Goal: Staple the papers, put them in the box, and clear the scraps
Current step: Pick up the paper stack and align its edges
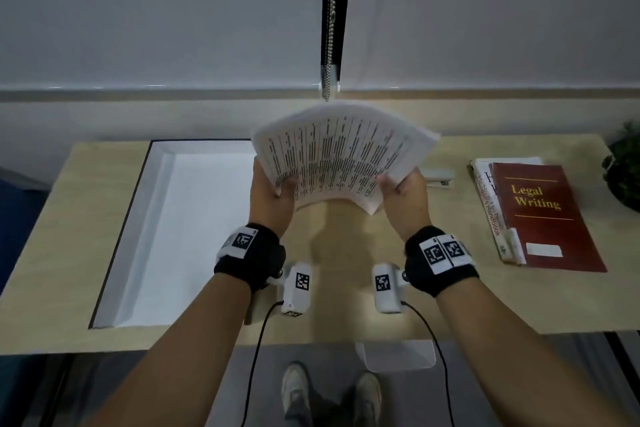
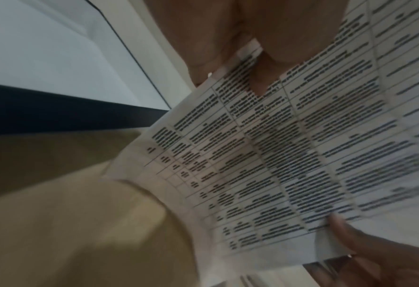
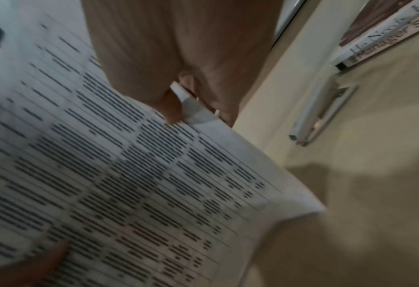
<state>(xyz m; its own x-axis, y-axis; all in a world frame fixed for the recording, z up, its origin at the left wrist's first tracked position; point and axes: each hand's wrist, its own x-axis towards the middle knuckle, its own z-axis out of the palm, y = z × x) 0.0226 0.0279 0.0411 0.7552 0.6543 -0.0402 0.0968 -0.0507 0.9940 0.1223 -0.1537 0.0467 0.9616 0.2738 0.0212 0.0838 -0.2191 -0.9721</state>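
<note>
Gripping opposite edges, the papers (image 1: pixel 343 156) are held bowed above the desk (image 1: pixel 450 291) by left hand (image 1: pixel 273 198) and right hand (image 1: pixel 408 201); box (image 1: pixel 166 163) beside, white-lined, nothing seen inside.

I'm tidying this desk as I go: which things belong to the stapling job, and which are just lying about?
In the job:
papers, gripped by left hand and right hand
stapler
box

Lying about:
red Legal Writing book
white handbook beneath it
plant
</note>
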